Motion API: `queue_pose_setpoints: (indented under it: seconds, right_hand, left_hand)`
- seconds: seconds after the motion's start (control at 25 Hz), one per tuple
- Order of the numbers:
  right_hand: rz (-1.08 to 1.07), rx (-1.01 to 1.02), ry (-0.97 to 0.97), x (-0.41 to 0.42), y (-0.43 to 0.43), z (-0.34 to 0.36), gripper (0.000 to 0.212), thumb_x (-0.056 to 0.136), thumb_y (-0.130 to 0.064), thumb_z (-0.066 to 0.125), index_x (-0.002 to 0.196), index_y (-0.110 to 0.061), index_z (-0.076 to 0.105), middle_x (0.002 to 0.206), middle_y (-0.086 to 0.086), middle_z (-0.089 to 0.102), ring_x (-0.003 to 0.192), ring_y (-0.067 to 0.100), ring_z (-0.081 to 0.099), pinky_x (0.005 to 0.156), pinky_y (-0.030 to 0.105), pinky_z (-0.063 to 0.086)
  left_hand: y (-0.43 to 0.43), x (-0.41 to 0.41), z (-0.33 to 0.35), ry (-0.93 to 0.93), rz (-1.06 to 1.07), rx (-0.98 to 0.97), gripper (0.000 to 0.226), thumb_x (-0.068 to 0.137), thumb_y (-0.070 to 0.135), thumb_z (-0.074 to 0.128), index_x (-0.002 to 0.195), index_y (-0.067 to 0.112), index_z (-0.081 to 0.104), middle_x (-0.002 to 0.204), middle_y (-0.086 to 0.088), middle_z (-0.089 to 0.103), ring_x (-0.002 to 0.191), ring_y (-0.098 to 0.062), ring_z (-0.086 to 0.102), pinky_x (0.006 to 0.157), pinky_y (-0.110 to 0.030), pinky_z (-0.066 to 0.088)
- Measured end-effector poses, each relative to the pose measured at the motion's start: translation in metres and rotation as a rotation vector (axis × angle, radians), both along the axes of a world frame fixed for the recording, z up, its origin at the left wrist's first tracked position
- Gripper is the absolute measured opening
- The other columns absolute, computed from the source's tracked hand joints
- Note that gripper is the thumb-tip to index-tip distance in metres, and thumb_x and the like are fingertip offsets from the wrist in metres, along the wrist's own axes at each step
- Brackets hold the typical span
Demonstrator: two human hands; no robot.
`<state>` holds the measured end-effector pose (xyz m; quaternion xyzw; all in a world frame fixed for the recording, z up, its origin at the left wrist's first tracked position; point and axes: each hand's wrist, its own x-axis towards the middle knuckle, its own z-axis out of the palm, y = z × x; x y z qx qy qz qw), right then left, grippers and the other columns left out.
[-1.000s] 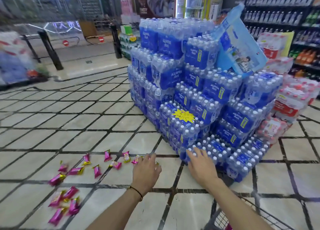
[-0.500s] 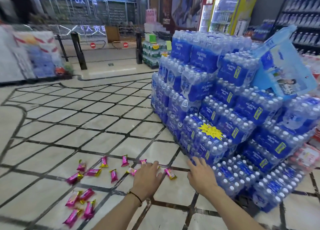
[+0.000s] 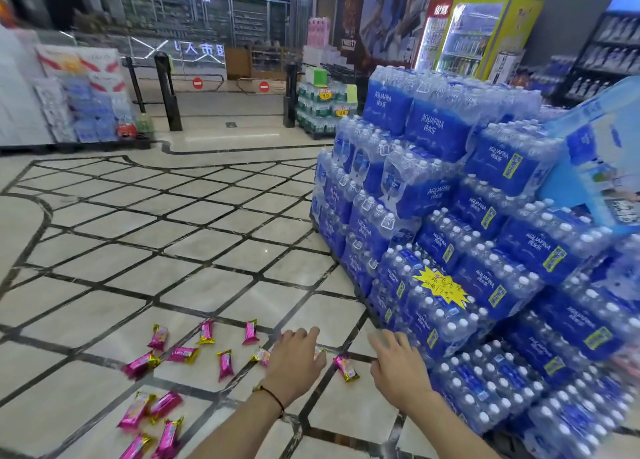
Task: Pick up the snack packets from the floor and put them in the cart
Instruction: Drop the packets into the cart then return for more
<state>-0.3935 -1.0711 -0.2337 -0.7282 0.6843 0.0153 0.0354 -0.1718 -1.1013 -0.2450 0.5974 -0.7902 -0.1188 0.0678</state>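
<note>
Several pink and gold snack packets lie scattered on the tiled floor (image 3: 207, 250). One packet (image 3: 346, 368) lies between my two hands, another (image 3: 225, 365) to the left, and a cluster (image 3: 152, 420) sits at the lower left. My left hand (image 3: 294, 365) reaches out low over the floor with fingers spread; a packet edge (image 3: 261, 355) shows beside it. My right hand (image 3: 398, 368) is extended with fingers relaxed, holding nothing, close to the water packs. No cart is in view.
A tall stepped stack of blue Aquafina water bottle packs (image 3: 450, 250) fills the right side, close to my right hand. Entry gates (image 3: 169, 91) and another bottle display (image 3: 322, 108) stand far back. A drinks fridge (image 3: 474, 32) is behind the stack.
The view has tilted up and shifted left, dropping the cart corner out of sight. Both hands stay stretched low towards the packets, and one packet now shows between them.
</note>
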Motion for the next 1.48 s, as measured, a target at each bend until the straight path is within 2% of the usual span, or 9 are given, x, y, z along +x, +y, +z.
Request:
queue_pose_setpoints:
  seconds: [0.08,0.2,0.44,0.64,1.0,1.12,1.24,1.36,1.48]
  right_hand:
    - [0.007,0.005,0.024,-0.006,-0.03,-0.01,0.05,0.085,-0.032,0.045,0.134,-0.024,0.05,0.133,0.005,0.053,0.123,0.032,0.046,0.092,0.045,0.046]
    - [0.023,0.031,0.024,-0.014,-0.076,-0.021,0.053,0.092,-0.03,0.045,0.144,-0.025,0.039,0.142,0.003,0.044,0.13,0.029,0.038,0.101,0.042,0.039]
    - [0.029,0.102,-0.007,-0.041,-0.161,-0.045,0.056,0.097,-0.032,0.042,0.151,-0.024,0.028,0.152,0.006,0.033,0.138,0.03,0.028,0.106,0.043,0.036]
    - [-0.021,0.149,-0.007,-0.064,-0.223,-0.062,0.056,0.093,-0.028,0.044,0.148,-0.026,0.033,0.15,0.003,0.037,0.136,0.028,0.032,0.106,0.042,0.036]
    - [-0.109,0.198,-0.019,-0.048,-0.346,-0.093,0.056,0.09,-0.024,0.045,0.145,-0.025,0.036,0.144,0.004,0.04,0.132,0.029,0.034,0.102,0.045,0.041]
    - [-0.14,0.197,-0.001,-0.04,-0.386,-0.115,0.055,0.084,-0.025,0.046,0.139,-0.023,0.044,0.132,0.006,0.049,0.122,0.033,0.045,0.091,0.044,0.045]
    - [-0.161,0.241,0.005,-0.035,-0.417,-0.149,0.053,0.078,-0.026,0.055,0.131,-0.023,0.054,0.122,0.006,0.058,0.111,0.033,0.053,0.082,0.043,0.05]
    - [-0.181,0.276,-0.026,-0.037,-0.43,-0.183,0.054,0.077,-0.024,0.061,0.131,-0.023,0.057,0.127,0.009,0.058,0.113,0.035,0.055,0.081,0.044,0.052]
    - [-0.17,0.312,-0.019,-0.048,-0.444,-0.227,0.057,0.089,-0.027,0.054,0.145,-0.023,0.043,0.142,0.008,0.046,0.127,0.035,0.043,0.094,0.046,0.048]
  left_hand:
    - [-0.026,-0.007,-0.009,-0.013,0.014,0.009,0.042,0.098,0.044,0.043,0.133,0.022,0.045,0.127,-0.002,0.057,0.118,-0.027,0.049,0.093,-0.039,0.045]
    - [-0.065,-0.015,-0.02,-0.024,0.034,0.033,0.037,0.098,0.042,0.043,0.13,0.023,0.046,0.125,0.0,0.058,0.117,-0.026,0.05,0.089,-0.038,0.047]
    - [-0.156,-0.043,-0.036,-0.052,0.044,0.098,0.039,0.098,0.043,0.045,0.132,0.024,0.045,0.129,0.0,0.058,0.117,-0.025,0.051,0.09,-0.038,0.048]
    - [-0.216,-0.063,-0.052,-0.077,-0.006,0.144,0.043,0.098,0.041,0.043,0.135,0.021,0.043,0.129,-0.003,0.057,0.122,-0.026,0.049,0.092,-0.039,0.046]
    - [-0.359,-0.062,-0.085,-0.115,-0.098,0.182,0.044,0.098,0.041,0.044,0.138,0.021,0.04,0.135,-0.005,0.052,0.125,-0.027,0.045,0.099,-0.042,0.042]
    - [-0.409,-0.057,-0.106,-0.135,-0.139,0.198,0.046,0.098,0.041,0.043,0.139,0.022,0.038,0.134,-0.004,0.052,0.124,-0.027,0.045,0.097,-0.041,0.041]
    - [-0.45,-0.054,-0.137,-0.163,-0.177,0.226,0.046,0.097,0.04,0.043,0.138,0.021,0.038,0.133,-0.004,0.052,0.123,-0.027,0.044,0.094,-0.041,0.041]
    - [-0.477,-0.056,-0.168,-0.187,-0.192,0.262,0.047,0.097,0.04,0.044,0.139,0.022,0.037,0.136,-0.004,0.05,0.126,-0.028,0.043,0.095,-0.044,0.043]
    - [-0.498,-0.062,-0.215,-0.183,-0.176,0.305,0.048,0.096,0.041,0.045,0.14,0.023,0.036,0.135,-0.003,0.049,0.126,-0.029,0.042,0.096,-0.047,0.044]
